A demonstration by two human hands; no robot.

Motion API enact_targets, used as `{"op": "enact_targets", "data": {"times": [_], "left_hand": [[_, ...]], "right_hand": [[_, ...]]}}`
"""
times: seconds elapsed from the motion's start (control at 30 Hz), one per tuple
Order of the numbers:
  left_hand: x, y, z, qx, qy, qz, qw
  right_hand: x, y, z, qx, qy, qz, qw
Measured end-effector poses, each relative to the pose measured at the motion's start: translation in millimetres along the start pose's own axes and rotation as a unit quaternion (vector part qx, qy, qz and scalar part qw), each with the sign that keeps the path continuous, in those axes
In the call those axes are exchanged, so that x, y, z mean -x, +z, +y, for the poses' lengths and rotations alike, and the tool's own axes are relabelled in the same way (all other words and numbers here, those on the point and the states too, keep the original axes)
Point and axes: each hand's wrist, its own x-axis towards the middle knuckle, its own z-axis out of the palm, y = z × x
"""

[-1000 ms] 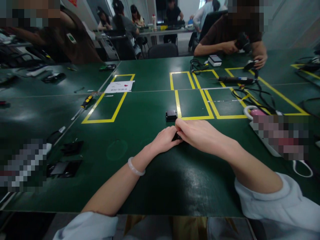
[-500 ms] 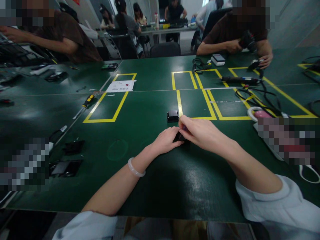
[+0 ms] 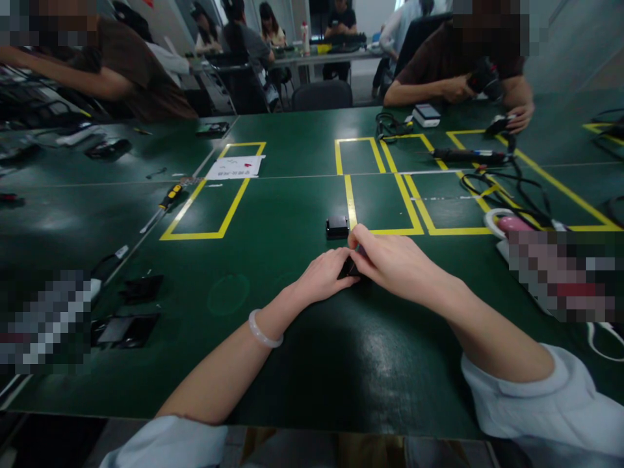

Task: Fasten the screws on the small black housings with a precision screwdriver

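Note:
My left hand (image 3: 325, 276) rests on the green table (image 3: 292, 364), its thumb and fingers closed on a small dark part (image 3: 350, 268) that is mostly covered. Over the same part, my right hand (image 3: 387, 257) is pinched round something small and dark, too hidden to make out. The fingertips of both hands meet there. Just beyond them stands a small black box-shaped piece (image 3: 337, 227), beside a yellow tape line and touched by neither hand.
Black parts (image 3: 127, 329) lie at the left, near a yellow-black screwdriver (image 3: 171, 196). A white paper (image 3: 236, 167) is further back. Cables (image 3: 521, 182), a black pen-shaped tool (image 3: 470, 156) and a tape roll (image 3: 494, 221) are at the right. People sit across the table.
Both hands keep nearly the same place and grip. Across the table at the left, a person's arm has shifted slightly left.

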Motion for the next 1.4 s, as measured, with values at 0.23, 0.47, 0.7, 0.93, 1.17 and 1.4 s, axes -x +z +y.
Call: {"op": "enact_targets", "data": {"times": [0.23, 0.47, 0.7, 0.93, 1.17, 1.4], "left_hand": [[0.4, 1.8, -1.6, -0.012, -0.005, -0.004, 1.000], [0.7, 2.0, -1.2, -0.005, 0.001, -0.001, 1.000], [0.7, 2.6, -1.4, -0.014, -0.004, 0.000, 1.000], [1.3, 0.6, 0.4, -0.003, -0.001, -0.002, 1.000], [1.1, 1.5, -0.6, -0.012, 0.004, 0.002, 1.000], [0.5, -0.3, 0.8, 0.001, 0.008, -0.007, 1.000]], "right_hand": [[-0.4, -0.1, -0.9, 0.027, 0.014, -0.011, 0.999], [1.4, -0.8, -3.0, -0.003, -0.002, 0.003, 1.000], [1.7, -0.7, -2.0, 0.023, 0.008, -0.009, 1.000], [2.4, -2.5, -3.7, 0.001, -0.001, -0.001, 1.000], [0.7, -0.4, -1.5, 0.028, 0.015, -0.005, 0.999], [3.4, -1.6, -2.1, 0.000, 0.002, 0.010, 1.000]]}}
